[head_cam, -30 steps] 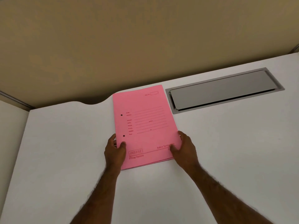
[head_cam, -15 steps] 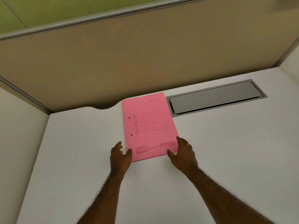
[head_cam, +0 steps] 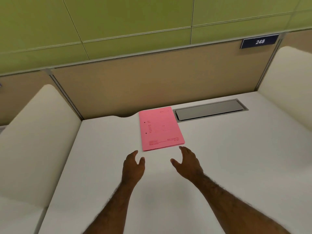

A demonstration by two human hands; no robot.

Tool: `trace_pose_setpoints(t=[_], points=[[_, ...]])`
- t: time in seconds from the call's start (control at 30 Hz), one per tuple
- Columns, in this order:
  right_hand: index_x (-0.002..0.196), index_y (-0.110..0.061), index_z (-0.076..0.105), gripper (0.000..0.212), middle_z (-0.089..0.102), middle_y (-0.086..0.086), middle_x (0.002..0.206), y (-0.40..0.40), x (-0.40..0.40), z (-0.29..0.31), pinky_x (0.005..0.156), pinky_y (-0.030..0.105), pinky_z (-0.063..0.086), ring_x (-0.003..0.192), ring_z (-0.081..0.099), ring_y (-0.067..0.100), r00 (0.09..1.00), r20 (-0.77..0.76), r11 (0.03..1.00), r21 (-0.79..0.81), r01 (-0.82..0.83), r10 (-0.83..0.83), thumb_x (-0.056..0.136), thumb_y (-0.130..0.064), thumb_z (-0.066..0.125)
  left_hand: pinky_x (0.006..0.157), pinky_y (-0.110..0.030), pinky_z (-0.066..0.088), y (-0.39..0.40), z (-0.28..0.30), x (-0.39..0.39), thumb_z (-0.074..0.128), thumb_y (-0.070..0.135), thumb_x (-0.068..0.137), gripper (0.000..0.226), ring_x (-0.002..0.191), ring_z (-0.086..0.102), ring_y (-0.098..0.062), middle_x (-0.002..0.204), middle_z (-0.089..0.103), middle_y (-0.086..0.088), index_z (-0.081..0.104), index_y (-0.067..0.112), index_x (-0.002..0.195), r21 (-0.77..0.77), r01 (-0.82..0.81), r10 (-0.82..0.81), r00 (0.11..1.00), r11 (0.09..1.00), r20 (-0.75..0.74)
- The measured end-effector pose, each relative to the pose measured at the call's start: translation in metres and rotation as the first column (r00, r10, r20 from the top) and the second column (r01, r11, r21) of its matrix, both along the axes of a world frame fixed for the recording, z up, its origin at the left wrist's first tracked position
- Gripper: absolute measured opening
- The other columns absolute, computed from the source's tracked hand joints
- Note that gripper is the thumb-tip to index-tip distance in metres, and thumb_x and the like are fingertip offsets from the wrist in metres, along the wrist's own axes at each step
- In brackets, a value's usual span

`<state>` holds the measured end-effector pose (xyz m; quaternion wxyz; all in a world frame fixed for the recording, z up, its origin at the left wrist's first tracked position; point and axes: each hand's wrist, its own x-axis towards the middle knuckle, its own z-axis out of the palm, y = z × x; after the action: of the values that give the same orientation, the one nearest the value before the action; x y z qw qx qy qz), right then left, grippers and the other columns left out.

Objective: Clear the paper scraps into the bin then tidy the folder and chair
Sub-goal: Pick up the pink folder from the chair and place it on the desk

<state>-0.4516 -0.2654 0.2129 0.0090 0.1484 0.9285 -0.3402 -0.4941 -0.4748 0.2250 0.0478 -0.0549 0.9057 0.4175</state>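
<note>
Pink folder [head_cam: 160,128] lies flat, closed, printed red.

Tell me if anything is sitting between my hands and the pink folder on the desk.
Nothing visible is in the way. The left hand and right hand hover open just short of the pink folder, with only bare white desk between them. The right fingertips nearly reach its near right corner.
</note>
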Motion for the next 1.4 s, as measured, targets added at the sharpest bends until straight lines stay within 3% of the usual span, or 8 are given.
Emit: trace_pose_setpoints(t=[0.17, 0.33, 0.73, 1.4], points=[[0.147, -0.012, 0.029, 0.077, 0.032, 0.006, 0.154, -0.027, 0.076, 0.020, 0.113, 0.038, 0.026, 0.141, 0.028, 0.022, 0.998, -0.054, 1.000, 0.020, -0.021, 0.022, 0.087, -0.050, 0.058, 0.112, -0.044, 0.034, -0.027, 0.016, 0.077, 0.052, 0.037, 0.096, 0.054, 0.136, 0.043, -0.028, 0.145, 0.048, -0.014, 0.046, 0.005, 0.139, -0.113, 0.087, -0.097, 0.991, 0.990, -0.090], [0.147, -0.011, 0.031, 0.076, 0.034, 0.006, 0.154, -0.052, 0.156, 0.034, 0.112, 0.036, 0.025, 0.141, 0.028, 0.022, 0.991, -0.134, 0.999, 0.040, -0.015, 0.021, 0.087, -0.050, 0.058, 0.115, -0.039, 0.028, -0.051, 0.024, 0.148, 0.044, 0.042, 0.098, 0.056, 0.138, 0.038, -0.028, 0.147, 0.046, -0.013, 0.046, 0.004, 0.139, -0.201, 0.128, -0.160, 0.975, 0.971, -0.152], [0.148, -0.020, 0.028, 0.079, 0.029, 0.002, 0.156, -0.069, 0.313, 0.043, 0.113, 0.036, 0.023, 0.142, 0.026, 0.020, 0.991, -0.128, 0.996, 0.082, 0.042, -0.032, 0.085, -0.061, 0.053, 0.119, -0.041, 0.021, -0.055, 0.029, 0.300, 0.036, 0.053, 0.097, 0.060, 0.145, 0.027, -0.023, 0.157, 0.032, -0.004, 0.037, 0.018, 0.146, -0.232, 0.255, -0.283, 0.954, 0.939, -0.099], [0.146, -0.026, 0.030, 0.074, 0.028, -0.001, 0.156, 0.004, 0.524, 0.075, 0.115, 0.040, 0.023, 0.143, 0.025, 0.020, 0.986, -0.149, 0.991, 0.121, -0.057, 0.075, 0.085, -0.059, 0.056, 0.119, -0.045, 0.020, 0.033, 0.056, 0.518, 0.038, 0.049, 0.098, 0.058, 0.144, 0.028, -0.024, 0.155, 0.035, -0.008, 0.039, 0.015, 0.144, -0.280, 0.162, -0.212, 0.964, 0.946, -0.158]])
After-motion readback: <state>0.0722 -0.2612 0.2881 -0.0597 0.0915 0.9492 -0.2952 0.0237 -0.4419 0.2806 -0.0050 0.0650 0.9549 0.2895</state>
